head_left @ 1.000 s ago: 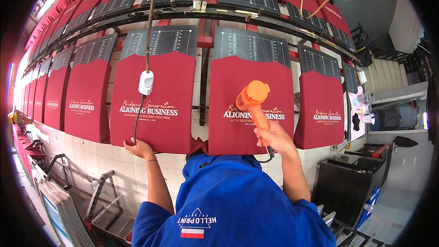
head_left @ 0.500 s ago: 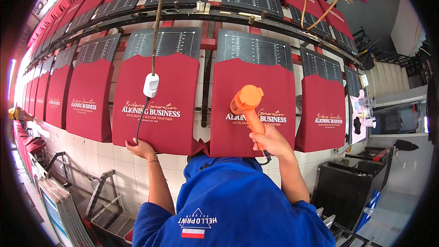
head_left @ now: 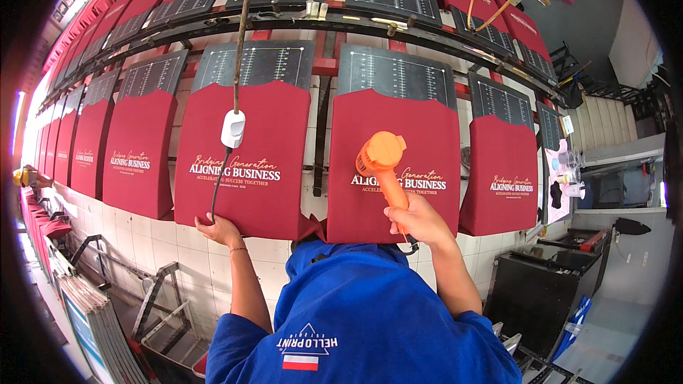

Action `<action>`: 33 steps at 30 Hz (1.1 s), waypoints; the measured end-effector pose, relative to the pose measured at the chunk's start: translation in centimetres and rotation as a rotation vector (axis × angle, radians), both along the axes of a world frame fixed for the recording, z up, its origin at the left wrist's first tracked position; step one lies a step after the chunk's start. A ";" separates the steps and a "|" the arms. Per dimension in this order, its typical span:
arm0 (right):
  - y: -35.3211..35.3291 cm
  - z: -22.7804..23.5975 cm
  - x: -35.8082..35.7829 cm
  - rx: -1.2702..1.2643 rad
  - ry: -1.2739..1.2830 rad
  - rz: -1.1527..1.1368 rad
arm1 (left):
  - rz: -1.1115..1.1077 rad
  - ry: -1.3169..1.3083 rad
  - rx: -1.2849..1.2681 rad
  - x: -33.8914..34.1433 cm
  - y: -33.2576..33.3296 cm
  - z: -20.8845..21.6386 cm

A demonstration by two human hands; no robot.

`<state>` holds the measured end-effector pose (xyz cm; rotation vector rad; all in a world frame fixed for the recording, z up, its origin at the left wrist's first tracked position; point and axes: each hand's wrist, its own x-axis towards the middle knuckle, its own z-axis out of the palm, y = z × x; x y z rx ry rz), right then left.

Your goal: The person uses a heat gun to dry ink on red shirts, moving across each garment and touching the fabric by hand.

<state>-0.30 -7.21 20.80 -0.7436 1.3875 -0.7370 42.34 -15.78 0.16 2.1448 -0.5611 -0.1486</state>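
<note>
Shirts (head_left: 249,124) cover boards (head_left: 274,65) over white tiles (head_left: 192,261); right grip (head_left: 420,222) clasps blower (head_left: 384,153), left grip (head_left: 223,231) cord (head_left: 215,197).

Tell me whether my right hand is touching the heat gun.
Touching. The head view shows the right hand wrapped around the lower handle of the heat gun, with no gap between them.

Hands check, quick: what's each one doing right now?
Left hand: partly curled at the black cord, by the red shirt's lower edge; firm grip cannot be told.
Right hand: closed, holding the orange heat gun by its handle.
</note>
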 end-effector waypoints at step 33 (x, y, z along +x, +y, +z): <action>0.6 0.9 -0.3 0.075 0.039 -0.037 | 0.007 -0.023 -0.014 0.3 0.0 -0.7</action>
